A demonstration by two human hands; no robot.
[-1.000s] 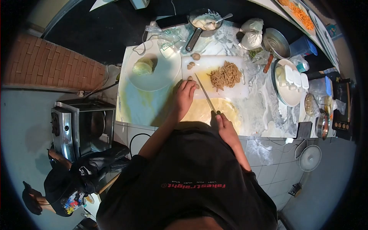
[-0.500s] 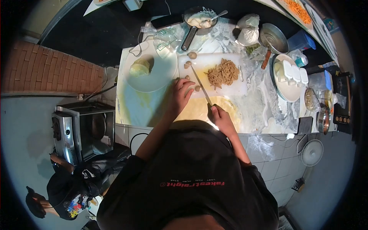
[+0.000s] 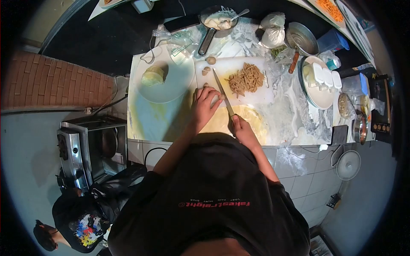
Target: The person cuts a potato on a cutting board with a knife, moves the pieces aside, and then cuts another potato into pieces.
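Head view: Right hand (image 3: 242,128) grips knife (image 3: 226,99), blade angled across board (image 3: 225,63). Left hand's (image 3: 206,104) fingers close on lump (image 3: 222,97) beside blade, left of pile (image 3: 245,80) on board. Slicing appears in hand; next cut calls for steady lump, fingertips clear of edge.

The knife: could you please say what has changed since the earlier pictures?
The knife has slid forward, its tip now level with a small brown piece on the chopping board. The right hand still grips it, and the left hand stays beside its blade. The cabbage and shredded brown pile are unmoved.
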